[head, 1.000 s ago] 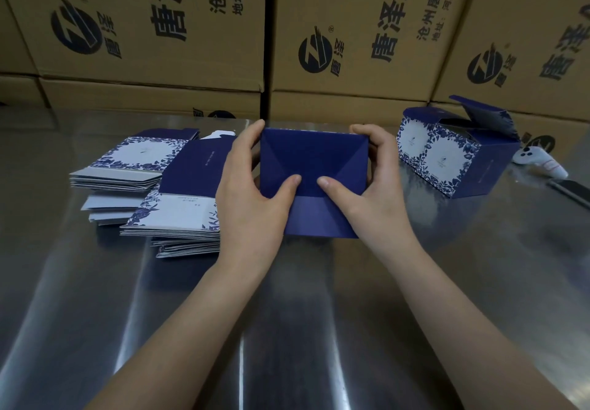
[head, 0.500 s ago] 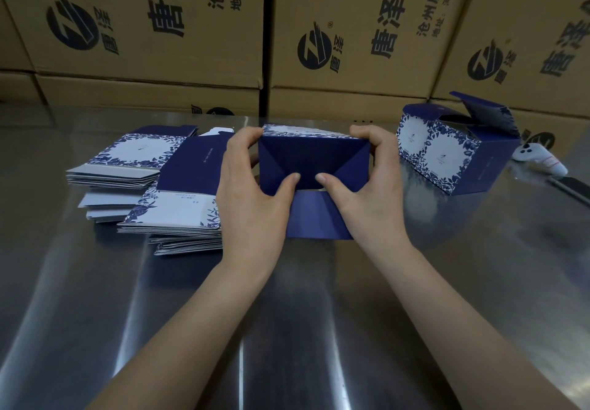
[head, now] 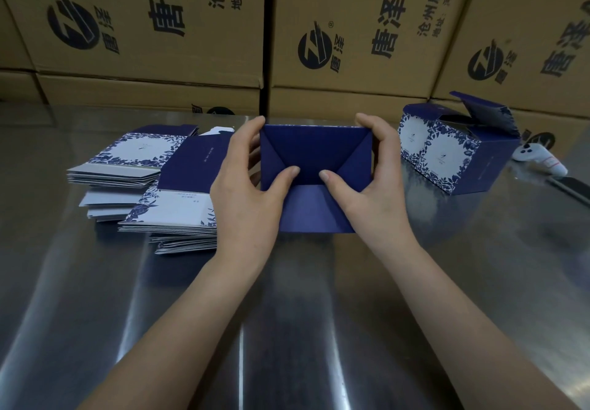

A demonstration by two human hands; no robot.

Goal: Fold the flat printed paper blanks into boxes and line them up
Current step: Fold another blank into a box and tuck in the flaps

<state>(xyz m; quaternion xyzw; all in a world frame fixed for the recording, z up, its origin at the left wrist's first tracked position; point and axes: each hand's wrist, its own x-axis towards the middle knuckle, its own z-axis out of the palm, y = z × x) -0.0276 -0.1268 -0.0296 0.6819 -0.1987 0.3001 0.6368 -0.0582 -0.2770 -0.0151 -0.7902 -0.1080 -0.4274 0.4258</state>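
1. Your left hand (head: 245, 186) and right hand (head: 373, 183) grip the half-folded blue box (head: 314, 151) by its sides, fingers curled round it, thumbs pressing its folded end flaps.
2. Its loose flap (head: 314, 210) sticks out toward you below your thumbs, over the middle of the steel table (head: 287, 330).
3. Just left of your left hand sit stacks of flat blanks (head: 178, 215).
4. Farther right stands a finished box (head: 447, 154), lid flap up, and right of it a white controller (head: 539, 160).
5. Brown cartons (head: 351, 26) line the far edge.

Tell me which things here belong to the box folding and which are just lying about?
In the job: half-folded blue box, gripped by left hand and right hand; stacks of flat blanks; standing folded box.
Lying about: white controller; brown cartons behind.
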